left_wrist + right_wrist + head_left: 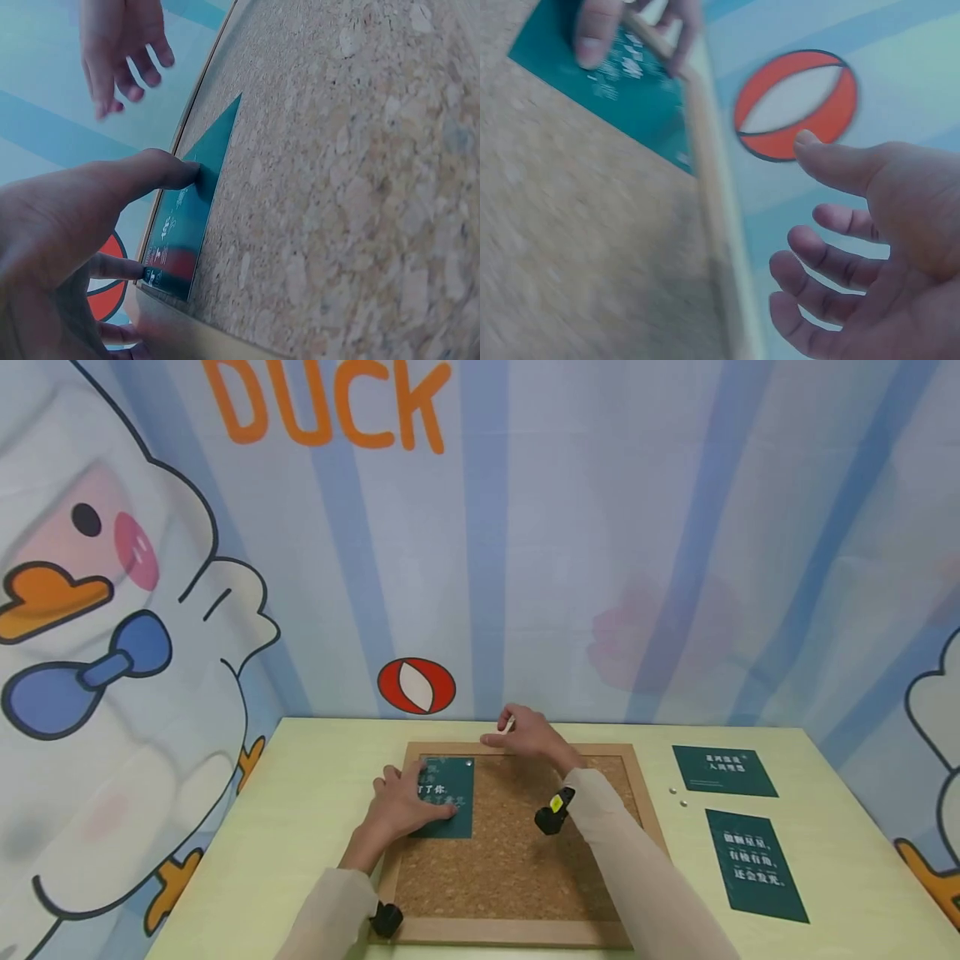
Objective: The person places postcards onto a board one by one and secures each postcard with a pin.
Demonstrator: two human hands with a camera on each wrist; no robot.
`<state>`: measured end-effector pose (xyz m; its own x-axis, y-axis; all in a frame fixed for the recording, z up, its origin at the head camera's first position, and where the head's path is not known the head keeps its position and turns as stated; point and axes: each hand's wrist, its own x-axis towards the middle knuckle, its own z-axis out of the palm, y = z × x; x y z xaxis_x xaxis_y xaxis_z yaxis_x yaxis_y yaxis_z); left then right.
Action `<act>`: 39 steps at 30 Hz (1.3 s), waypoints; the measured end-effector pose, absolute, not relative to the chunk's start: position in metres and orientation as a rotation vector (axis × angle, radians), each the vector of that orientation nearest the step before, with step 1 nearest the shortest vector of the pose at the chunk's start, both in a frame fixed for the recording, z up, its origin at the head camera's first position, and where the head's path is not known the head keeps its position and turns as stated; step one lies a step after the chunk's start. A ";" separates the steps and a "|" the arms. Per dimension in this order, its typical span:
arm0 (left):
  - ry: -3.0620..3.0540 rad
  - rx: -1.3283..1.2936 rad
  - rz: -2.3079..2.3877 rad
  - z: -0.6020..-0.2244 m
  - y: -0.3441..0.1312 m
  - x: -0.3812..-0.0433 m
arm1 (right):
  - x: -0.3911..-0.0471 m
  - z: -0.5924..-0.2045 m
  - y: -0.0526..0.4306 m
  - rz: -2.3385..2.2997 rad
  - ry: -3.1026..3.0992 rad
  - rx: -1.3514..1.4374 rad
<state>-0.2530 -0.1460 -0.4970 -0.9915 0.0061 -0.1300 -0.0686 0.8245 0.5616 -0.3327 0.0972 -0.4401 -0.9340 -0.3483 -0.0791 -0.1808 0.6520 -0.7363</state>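
Note:
A dark green card (pixel 460 822) with white lettering lies on the upper left of a wood-framed cork board (pixel 525 860). My left hand (pixel 400 802) holds it flat, the thumb pressing its face and the spread fingers at its upper left edge. At the card's upper right corner is a small silvery pin (pixel 469 763). My right hand (pixel 528 732) hovers over the board's top edge, to the right of the card. In the right wrist view, its fingers (pixel 821 255) are loosely bent, with nothing between them and the thumb.
Two more green cards lie right of the board, an upper one (pixel 723 781) and a lower one (pixel 757 889). Two small silvery pins (pixel 683 803) sit between them and the board. Behind the pale yellow table (pixel 247 852) hangs a printed duck curtain (pixel 562 543).

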 end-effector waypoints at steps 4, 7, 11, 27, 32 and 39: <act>2.879 -0.046 0.898 -0.497 -0.146 -0.253 | -0.334 -0.421 0.121 -1.217 2.631 -0.442; 2.884 -0.043 0.887 -0.497 -0.146 -0.253 | -0.335 -0.409 0.145 -1.258 2.614 -0.476; 2.883 -0.038 0.881 -0.496 -0.146 -0.252 | -0.331 -0.395 0.182 -1.265 2.636 -0.504; 2.884 -0.014 0.900 -0.495 -0.148 -0.252 | -0.304 -0.377 0.307 -1.302 2.776 -0.182; 2.876 0.014 0.912 -0.497 -0.153 -0.253 | -0.293 -0.390 0.339 -1.318 2.790 -0.094; 2.835 0.097 1.066 -0.497 -0.166 -0.255 | -0.281 -0.411 0.379 -1.394 2.817 -0.022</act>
<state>-0.2548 -0.1660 -0.4972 -0.9918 0.0989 -0.0811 0.0210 0.7511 0.6598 -0.2807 0.3795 -0.4108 -0.9999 -0.0119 0.0080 -0.0136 0.6067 -0.7948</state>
